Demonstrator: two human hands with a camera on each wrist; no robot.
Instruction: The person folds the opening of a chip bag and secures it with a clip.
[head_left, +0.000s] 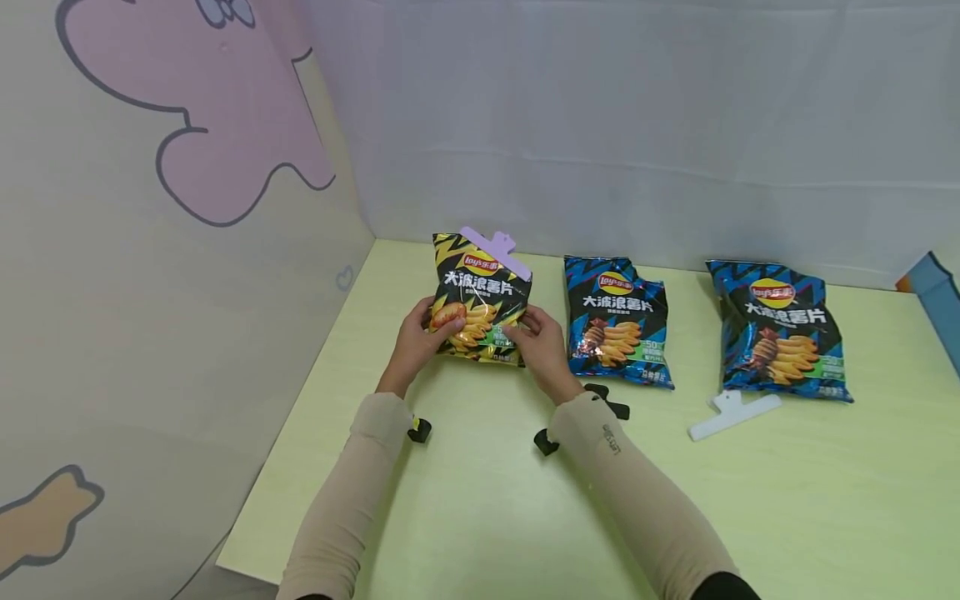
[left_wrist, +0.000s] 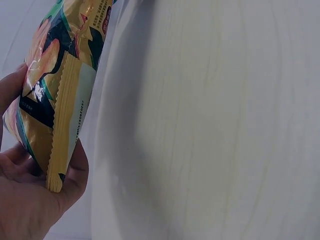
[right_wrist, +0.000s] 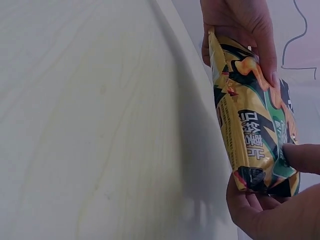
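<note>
A yellow and black chip bag [head_left: 480, 308] is held up by its two lower sides, its printed front toward the head camera. My left hand [head_left: 415, 342] grips the left side, thumb on the front and fingers behind. On the other side my right hand [head_left: 546, 350] holds it the same way, as the right wrist view shows with the thumb on the chip bag [right_wrist: 255, 120]. A lilac bag clip [head_left: 497, 250] sits slantwise across the bag's top right corner. In the left wrist view the chip bag [left_wrist: 60, 95] shows its crimped bottom edge.
Two blue and black chip bags [head_left: 618, 325] [head_left: 780, 333] lie to the right. A white clip [head_left: 733, 414] lies below the farther one, and a black clip [head_left: 611, 402] is beside my right wrist. A blue object [head_left: 933, 300] stands at the table's right edge.
</note>
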